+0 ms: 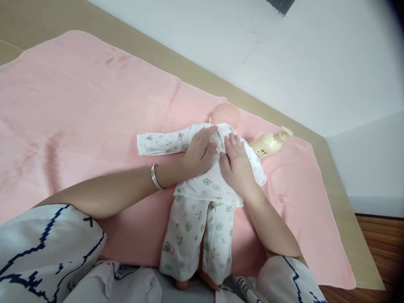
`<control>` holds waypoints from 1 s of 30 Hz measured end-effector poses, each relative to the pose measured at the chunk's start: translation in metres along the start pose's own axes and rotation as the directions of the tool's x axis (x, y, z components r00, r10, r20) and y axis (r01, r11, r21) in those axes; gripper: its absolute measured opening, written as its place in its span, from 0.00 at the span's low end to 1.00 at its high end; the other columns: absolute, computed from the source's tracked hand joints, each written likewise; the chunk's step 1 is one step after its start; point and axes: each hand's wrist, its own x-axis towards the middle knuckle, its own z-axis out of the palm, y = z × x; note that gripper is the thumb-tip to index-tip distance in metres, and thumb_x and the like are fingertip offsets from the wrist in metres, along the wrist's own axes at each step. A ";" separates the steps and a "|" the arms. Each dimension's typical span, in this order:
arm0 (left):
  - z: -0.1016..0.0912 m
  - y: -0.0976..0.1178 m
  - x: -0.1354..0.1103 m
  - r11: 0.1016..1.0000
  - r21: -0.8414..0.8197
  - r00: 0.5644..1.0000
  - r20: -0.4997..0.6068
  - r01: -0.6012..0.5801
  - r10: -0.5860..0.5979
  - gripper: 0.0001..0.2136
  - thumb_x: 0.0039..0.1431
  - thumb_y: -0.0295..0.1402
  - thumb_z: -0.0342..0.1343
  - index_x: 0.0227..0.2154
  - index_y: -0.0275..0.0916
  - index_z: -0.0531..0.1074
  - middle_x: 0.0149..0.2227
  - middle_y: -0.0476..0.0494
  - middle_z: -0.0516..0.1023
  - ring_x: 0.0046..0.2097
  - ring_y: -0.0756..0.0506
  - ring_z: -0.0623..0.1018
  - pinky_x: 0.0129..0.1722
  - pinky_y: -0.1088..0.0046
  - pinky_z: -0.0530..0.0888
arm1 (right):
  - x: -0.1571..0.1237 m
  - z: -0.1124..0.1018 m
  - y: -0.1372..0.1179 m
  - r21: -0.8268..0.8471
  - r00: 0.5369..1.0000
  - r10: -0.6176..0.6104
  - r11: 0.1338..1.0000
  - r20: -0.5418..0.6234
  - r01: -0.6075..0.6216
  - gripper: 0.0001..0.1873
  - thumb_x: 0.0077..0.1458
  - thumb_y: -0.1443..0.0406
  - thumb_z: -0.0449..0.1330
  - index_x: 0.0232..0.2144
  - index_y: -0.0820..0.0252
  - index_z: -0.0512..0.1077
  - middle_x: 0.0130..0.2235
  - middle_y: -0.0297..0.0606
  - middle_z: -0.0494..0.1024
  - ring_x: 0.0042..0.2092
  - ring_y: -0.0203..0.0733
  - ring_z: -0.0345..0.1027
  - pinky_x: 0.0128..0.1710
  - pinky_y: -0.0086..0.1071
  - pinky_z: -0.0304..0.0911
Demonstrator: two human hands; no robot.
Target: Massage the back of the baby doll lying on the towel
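Note:
A baby doll [224, 115] lies stretched out with its bare head away from me and its feet close to my lap; no face shows. It wears a white printed top [206, 183] and matching trousers [186, 229]. My left hand [201, 150] rests flat on the upper part of the top, fingers extended. Beside it, my right hand [236, 162] also lies flat on the top, fingers pointing toward the head. The two thumbs are close together. One sleeve [162, 143] extends out to the left, while the other lies at the right, partly behind my right hand.
A cream pump bottle [268, 143] lies on its side right of the doll. Under everything is a pink blanket [94, 97] on a tan surface [151, 46]. A white wall [284, 67] rises behind, and wooden flooring [381, 240] shows at the lower right.

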 end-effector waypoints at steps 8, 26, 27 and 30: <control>0.006 -0.005 -0.003 0.977 -0.199 0.997 -0.050 -0.073 0.064 0.27 0.74 0.45 0.41 0.69 0.47 0.40 0.72 0.38 0.52 0.70 0.38 0.62 0.69 0.51 0.64 | 0.016 -0.004 0.024 0.030 0.994 -0.106 0.994 -0.009 0.106 0.30 0.68 0.55 0.47 0.67 0.60 0.61 0.72 0.43 0.57 0.75 0.50 0.43 0.73 0.57 0.43; -0.001 0.003 -0.001 0.999 0.029 0.999 -0.025 0.037 -0.036 0.22 0.74 0.46 0.38 0.62 0.40 0.59 0.61 0.34 0.70 0.63 0.40 0.70 0.64 0.52 0.68 | 0.013 -0.008 0.018 -0.086 0.999 0.045 0.995 0.027 -0.042 0.33 0.70 0.54 0.41 0.70 0.64 0.54 0.73 0.50 0.53 0.75 0.56 0.42 0.71 0.65 0.36; -0.001 0.003 -0.001 0.999 0.033 0.999 -0.024 0.041 -0.041 0.22 0.74 0.46 0.38 0.62 0.40 0.59 0.61 0.35 0.70 0.63 0.40 0.70 0.64 0.51 0.68 | 0.011 -0.009 0.016 -0.110 0.994 0.109 0.988 0.009 -0.107 0.34 0.70 0.54 0.40 0.70 0.68 0.53 0.72 0.54 0.54 0.74 0.59 0.43 0.71 0.65 0.37; -0.001 0.003 -0.001 0.999 0.026 0.999 -0.022 0.036 -0.036 0.22 0.75 0.45 0.37 0.62 0.37 0.58 0.61 0.32 0.70 0.64 0.39 0.69 0.65 0.51 0.68 | -0.001 -0.006 -0.001 -0.174 0.993 0.117 0.978 -0.011 -0.117 0.32 0.69 0.59 0.41 0.68 0.73 0.56 0.71 0.59 0.56 0.74 0.62 0.44 0.71 0.65 0.39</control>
